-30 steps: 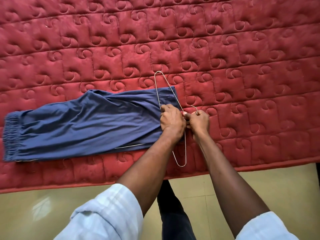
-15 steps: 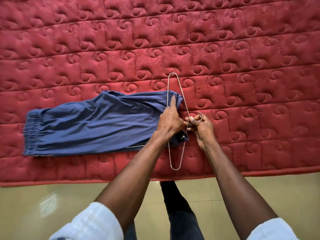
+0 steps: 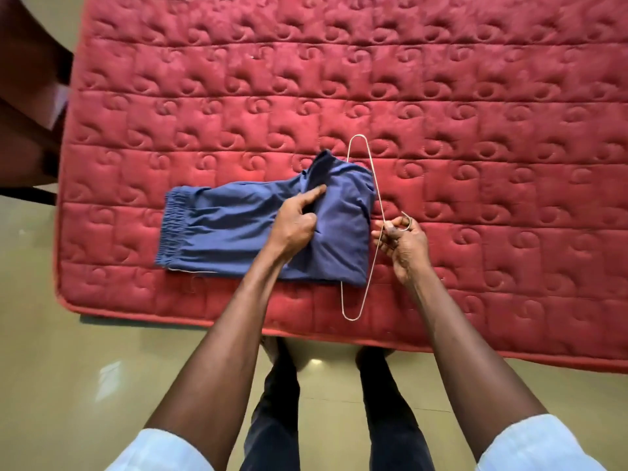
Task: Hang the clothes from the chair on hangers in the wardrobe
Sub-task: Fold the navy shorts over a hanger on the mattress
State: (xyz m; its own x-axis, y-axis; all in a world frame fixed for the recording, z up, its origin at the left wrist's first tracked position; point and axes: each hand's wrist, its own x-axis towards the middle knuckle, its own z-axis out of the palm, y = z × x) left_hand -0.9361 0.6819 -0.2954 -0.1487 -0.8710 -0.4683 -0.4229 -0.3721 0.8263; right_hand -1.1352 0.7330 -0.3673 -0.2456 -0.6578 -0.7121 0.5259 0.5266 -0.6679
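Domestic bedroom: red quilted mattress with swirl stitching (image 3: 441,79), glossy beige tiled floor (image 3: 68,368), dark wooden furniture (image 3: 27,96) at left.

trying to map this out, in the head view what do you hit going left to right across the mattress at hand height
elastic waistband → blue trousers → left hand → wire hanger → right hand → bare red mattress

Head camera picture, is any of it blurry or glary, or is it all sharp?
Head view: the hanger and blue trousers at centre are fairly sharp; the mattress top and left edges smear with motion blur; window glare patches shine on the floor; wide-angle bending curves the mattress edge.
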